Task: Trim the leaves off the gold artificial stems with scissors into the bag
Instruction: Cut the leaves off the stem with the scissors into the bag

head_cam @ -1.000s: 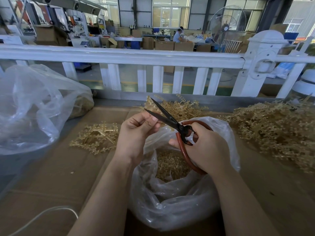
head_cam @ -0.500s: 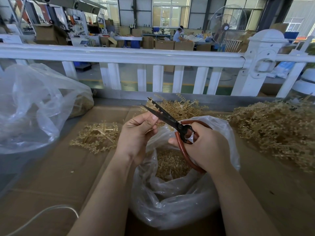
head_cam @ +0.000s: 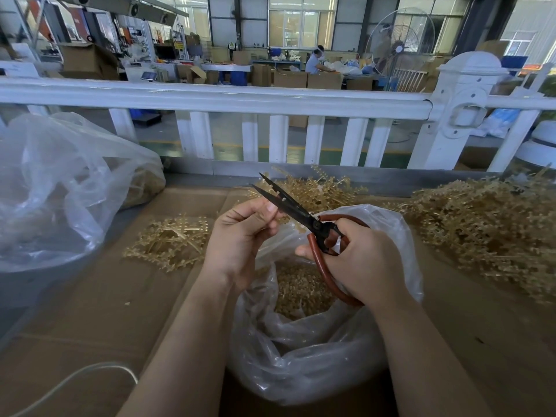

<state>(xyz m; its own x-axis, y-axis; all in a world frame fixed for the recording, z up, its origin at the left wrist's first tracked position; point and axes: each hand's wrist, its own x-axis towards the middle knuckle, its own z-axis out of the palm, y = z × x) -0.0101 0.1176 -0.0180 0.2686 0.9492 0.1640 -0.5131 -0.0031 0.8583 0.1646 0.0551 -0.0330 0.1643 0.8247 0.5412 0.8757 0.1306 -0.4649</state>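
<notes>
No legible text anywhere in frame. Small green-and-white sign (head_cam: 231, 45) on the far wall, upper centre: too small to read. Red and orange panels (head_cam: 45, 24) at upper left and a red strip (head_cam: 534, 67) at the far right edge may carry lettering; blurred, unreadable. Cardboard boxes (head_cam: 290, 79) in the background show no readable print. Scissors (head_cam: 304, 219), clear bag (head_cam: 316, 341) and white railing (head_cam: 210, 97) bear no visible marks or brand.

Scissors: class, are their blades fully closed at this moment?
No: the scissors in the right hand show two dark blades parted near the tips, beside the left hand.
</notes>
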